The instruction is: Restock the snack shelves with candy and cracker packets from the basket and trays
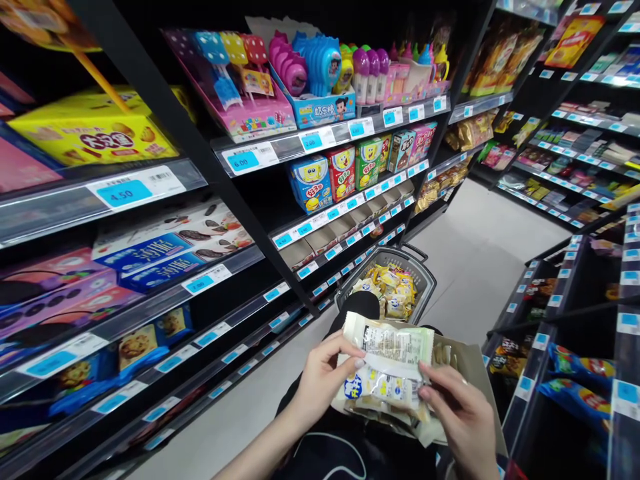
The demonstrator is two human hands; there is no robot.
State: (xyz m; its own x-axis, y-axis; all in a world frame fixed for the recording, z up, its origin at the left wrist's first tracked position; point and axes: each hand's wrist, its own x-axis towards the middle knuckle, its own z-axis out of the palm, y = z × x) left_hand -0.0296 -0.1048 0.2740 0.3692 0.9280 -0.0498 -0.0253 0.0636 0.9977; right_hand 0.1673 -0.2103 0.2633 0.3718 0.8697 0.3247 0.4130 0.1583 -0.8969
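Between both hands, above my lap, is a pale, clear-and-white snack packet (393,350) with small printed text and blue lettering. My left hand (327,370) pinches its left edge between thumb and fingers. On the other side my right hand (457,403) grips the packet's right edge. Beneath it, a grey-brown cardboard box (477,373) rests on my lap with more packets inside, partly hidden by the hands and the held packet. Past my knee stands a grey shopping basket (429,283) on the floor, holding many yellow and white packets (395,287).
A tall black shelf runs along the left with boxed biscuits (165,247), candy toys (320,63) and cartoon snack boxes (343,173) above price tags. At right, a low black rack holds blue snack bags (577,393). A pale floor aisle (475,247) leads ahead between them.
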